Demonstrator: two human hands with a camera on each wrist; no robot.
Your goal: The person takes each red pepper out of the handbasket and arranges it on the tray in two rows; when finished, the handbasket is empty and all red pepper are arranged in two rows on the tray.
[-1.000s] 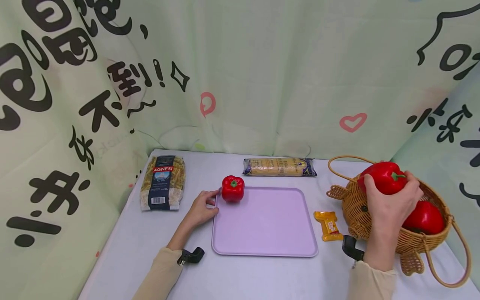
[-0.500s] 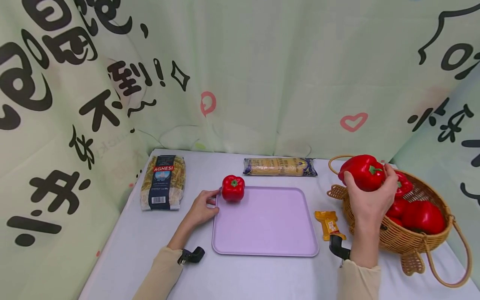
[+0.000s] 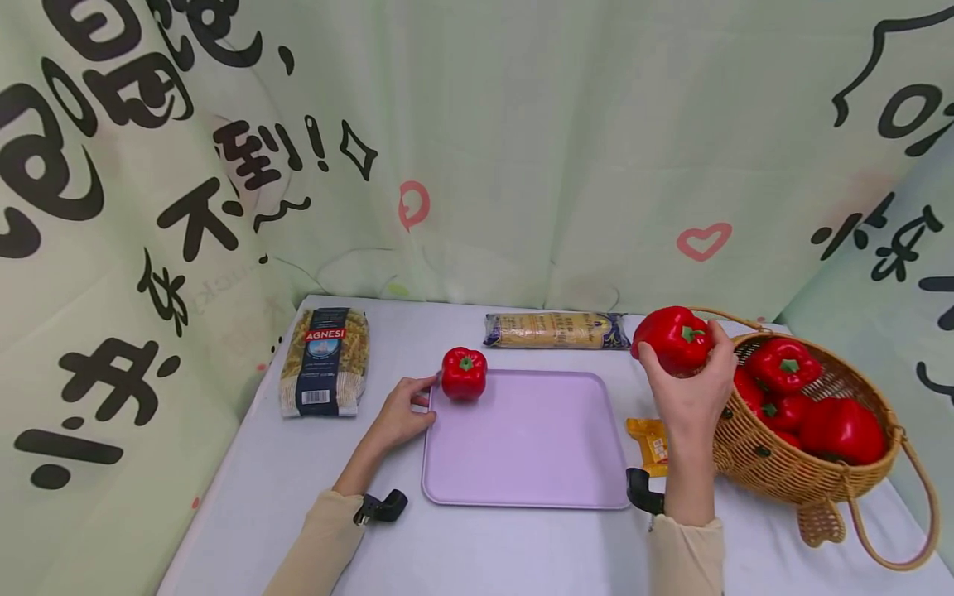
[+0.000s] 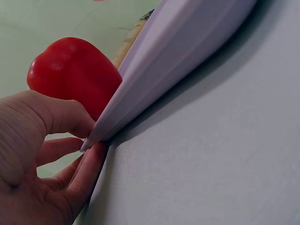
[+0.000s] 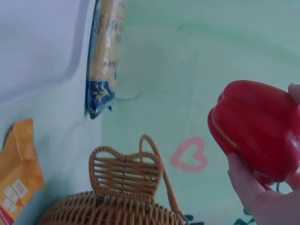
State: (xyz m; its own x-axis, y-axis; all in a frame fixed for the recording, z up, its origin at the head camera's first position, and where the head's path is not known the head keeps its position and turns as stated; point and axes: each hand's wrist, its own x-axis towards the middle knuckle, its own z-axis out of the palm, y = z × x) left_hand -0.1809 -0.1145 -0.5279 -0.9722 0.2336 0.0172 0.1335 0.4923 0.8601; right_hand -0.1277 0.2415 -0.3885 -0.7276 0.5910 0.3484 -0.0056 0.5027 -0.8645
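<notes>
A large red bell pepper (image 3: 671, 341) is held up in my right hand (image 3: 693, 401), thumb on one side and fingers on the other, between the tray and the basket. The right wrist view shows this pepper (image 5: 255, 129) close up, against the curtain. At the left rim of the purple tray (image 3: 529, 447), my left hand (image 3: 398, 418) pinches the edge; in the left wrist view the thumb lies on the rim and other fingers touch its outer side. A second red bell pepper (image 3: 463, 377) rests on the tray's far left corner, beside that hand.
At right, a wicker basket (image 3: 797, 476) with looped handles contains several more red peppers (image 3: 842, 430). An orange packet (image 3: 647, 439) lies right of the tray, partly behind the right forearm. A noodle pack (image 3: 555, 331) and an Agnesi pasta bag (image 3: 324, 364) lie toward the back.
My right hand has carried the bell pepper leftward from over the basket toward the tray, uncovering more peppers in the basket. The left hand has stayed at the tray's rim.
</notes>
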